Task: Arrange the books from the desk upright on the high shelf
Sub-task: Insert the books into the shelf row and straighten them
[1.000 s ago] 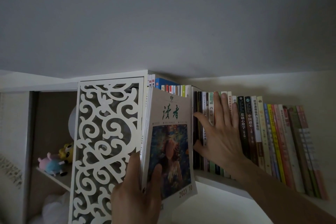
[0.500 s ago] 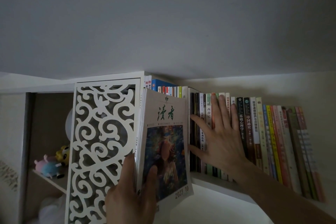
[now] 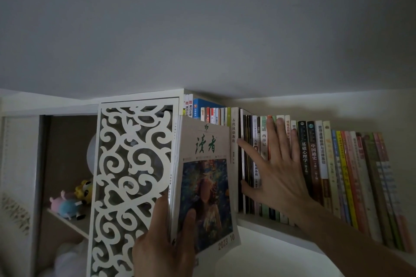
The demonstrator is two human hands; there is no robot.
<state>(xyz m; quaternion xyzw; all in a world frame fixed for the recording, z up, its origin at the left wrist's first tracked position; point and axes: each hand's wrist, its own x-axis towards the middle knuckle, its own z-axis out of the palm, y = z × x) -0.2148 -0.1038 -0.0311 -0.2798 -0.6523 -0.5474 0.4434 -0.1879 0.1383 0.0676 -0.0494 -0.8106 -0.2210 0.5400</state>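
Observation:
My left hand [image 3: 162, 247] grips a thin stack of magazines [image 3: 204, 184] by its lower edge; the front cover has green characters and a dark painted picture. The stack stands upright in front of the left end of the high shelf [image 3: 265, 222], hiding the lower parts of several books [image 3: 211, 113] behind it. My right hand [image 3: 274, 173] lies flat with spread fingers against the spines of the upright row of books [image 3: 326, 164], its thumb near the gap beside a white-spined book [image 3: 234, 141].
A white fretwork cabinet door [image 3: 132, 186] stands open just left of the magazines. Behind it a cabinet compartment holds small plush toys [image 3: 69, 202]. The ceiling sits close above the book tops. The rightmost books [image 3: 378, 186] lean right.
The magazine stack has shifted slightly left and up with my left hand. My right hand stays pressed on the spines, almost unmoved.

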